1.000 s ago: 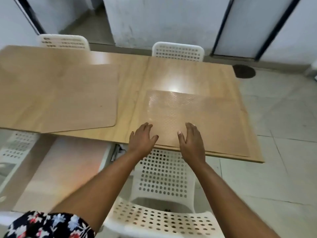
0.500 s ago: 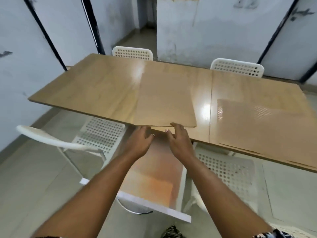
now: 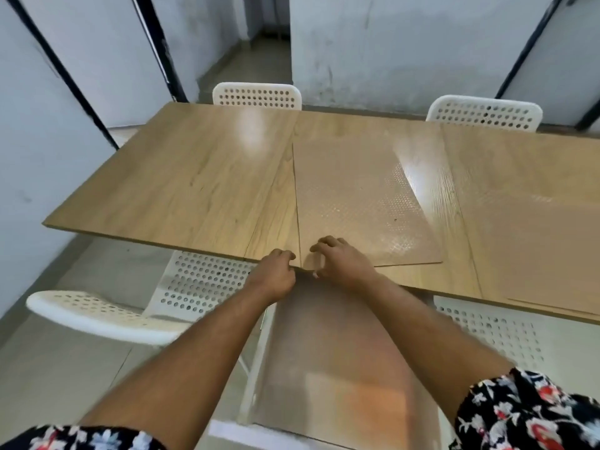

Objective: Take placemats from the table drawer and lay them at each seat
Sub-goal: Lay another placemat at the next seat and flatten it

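Grip: left hand (image 3: 276, 271) and right hand (image 3: 341, 264), fingers curled, pinch the placemat (image 3: 363, 203) corner at table (image 3: 181, 186) edge, 6 o'clock. Step: laying mats from open drawer (image 3: 341, 368). Next, likely: slide toward 9 o'clock seat.

Pale, scuffed walls (image 3: 406, 50) crossed by slanting black door frames (image 3: 159, 47). Light tiled floor (image 3: 48, 368), running back into a narrow passage. Long wood-grain worktop (image 3: 181, 183) glossy with ceiling glare. White perforated chairs: two backs (image 3: 256, 95) (image 3: 483, 113) at the far edge, two (image 3: 107, 316) (image 3: 490, 332) along the near edge.
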